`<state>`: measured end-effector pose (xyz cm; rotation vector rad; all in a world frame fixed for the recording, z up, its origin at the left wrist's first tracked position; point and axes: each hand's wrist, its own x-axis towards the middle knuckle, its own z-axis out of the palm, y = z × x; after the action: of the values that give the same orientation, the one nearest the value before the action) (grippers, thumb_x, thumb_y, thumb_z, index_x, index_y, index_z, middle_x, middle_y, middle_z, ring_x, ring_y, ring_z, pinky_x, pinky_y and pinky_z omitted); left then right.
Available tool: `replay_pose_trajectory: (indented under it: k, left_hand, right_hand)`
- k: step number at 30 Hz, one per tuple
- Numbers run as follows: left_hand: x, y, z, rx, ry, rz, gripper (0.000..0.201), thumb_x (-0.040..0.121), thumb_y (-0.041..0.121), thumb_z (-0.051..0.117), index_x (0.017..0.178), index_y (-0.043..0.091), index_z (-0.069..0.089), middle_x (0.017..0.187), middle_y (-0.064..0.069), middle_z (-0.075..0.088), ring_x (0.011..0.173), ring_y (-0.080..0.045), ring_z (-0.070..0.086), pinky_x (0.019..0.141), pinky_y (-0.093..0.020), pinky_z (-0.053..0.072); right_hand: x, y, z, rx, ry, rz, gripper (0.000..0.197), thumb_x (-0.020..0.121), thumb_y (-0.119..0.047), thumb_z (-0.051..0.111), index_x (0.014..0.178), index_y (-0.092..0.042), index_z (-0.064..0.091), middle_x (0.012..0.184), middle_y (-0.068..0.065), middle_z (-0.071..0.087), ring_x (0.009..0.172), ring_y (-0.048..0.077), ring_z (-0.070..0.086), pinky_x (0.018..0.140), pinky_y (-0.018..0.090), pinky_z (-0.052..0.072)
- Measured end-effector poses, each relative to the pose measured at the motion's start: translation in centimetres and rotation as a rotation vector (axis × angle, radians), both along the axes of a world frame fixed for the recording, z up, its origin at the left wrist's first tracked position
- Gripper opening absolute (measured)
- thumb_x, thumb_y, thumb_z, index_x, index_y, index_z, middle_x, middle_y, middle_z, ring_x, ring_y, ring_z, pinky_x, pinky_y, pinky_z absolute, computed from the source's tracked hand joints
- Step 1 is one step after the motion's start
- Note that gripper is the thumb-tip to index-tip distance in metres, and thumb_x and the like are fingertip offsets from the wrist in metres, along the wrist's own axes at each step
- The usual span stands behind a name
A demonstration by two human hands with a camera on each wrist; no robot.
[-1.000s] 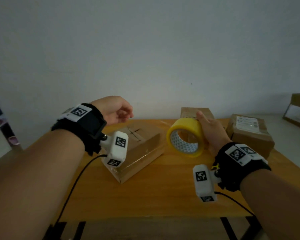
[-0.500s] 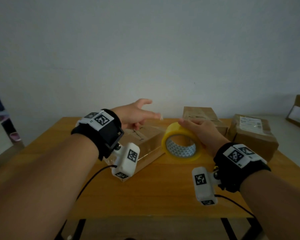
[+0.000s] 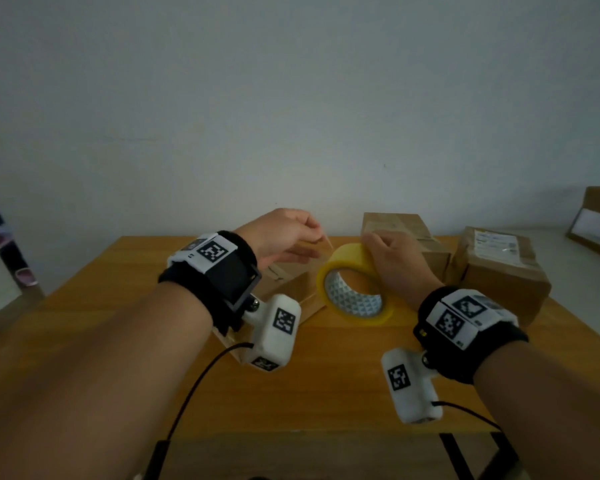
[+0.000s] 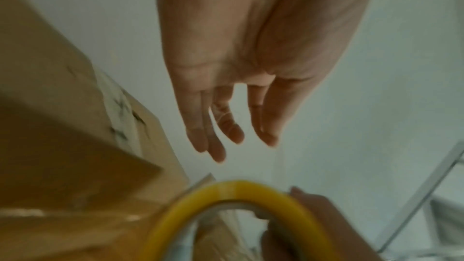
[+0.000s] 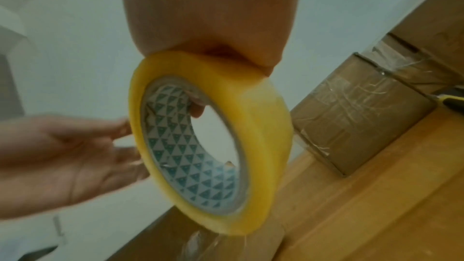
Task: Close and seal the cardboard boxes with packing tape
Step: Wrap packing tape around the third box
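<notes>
Above a wooden table point(image 3: 343, 393), the right hand point(image 3: 397, 268) grips a yellow packing-tape roll point(image 3: 355, 292) beside a cardboard box point(image 3: 291, 289); the left hand point(image 3: 284, 233) pinches its clear free end, apparently to draw a strip for sealing.

boxes point(image 3: 406, 237): 4 | tape roll point(image 3: 355, 284): 1 | hands point(image 3: 281, 233): 2

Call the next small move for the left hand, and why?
Probably pull the tape end leftward over the near box. The right hand grips the roll upright beside that box; the left hand appears to pinch the free end at the roll's top, with little tape drawn out and none yet across the flaps.
</notes>
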<state>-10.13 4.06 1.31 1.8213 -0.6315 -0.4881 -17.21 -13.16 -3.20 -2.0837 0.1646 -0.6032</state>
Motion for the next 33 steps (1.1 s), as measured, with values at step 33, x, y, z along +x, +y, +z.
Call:
replay_pose_trajectory:
  k: [33]
  left_hand:
    - [0.3,-0.1,1.9,0.738,-0.162,-0.12,0.017,0.077,0.034,0.077,0.089,0.023,0.075,0.064,-0.005,0.045,0.049,-0.014,0.037,0.05,-0.023,0.032]
  right_hand:
    - [-0.8,1.4,-0.1,-0.857,0.135,0.07,0.037,0.073,-0.052,0.069,0.087,-0.024,0.048,0.073,-0.01,0.053,0.069,0.015,0.055,0.056,0.027,0.037]
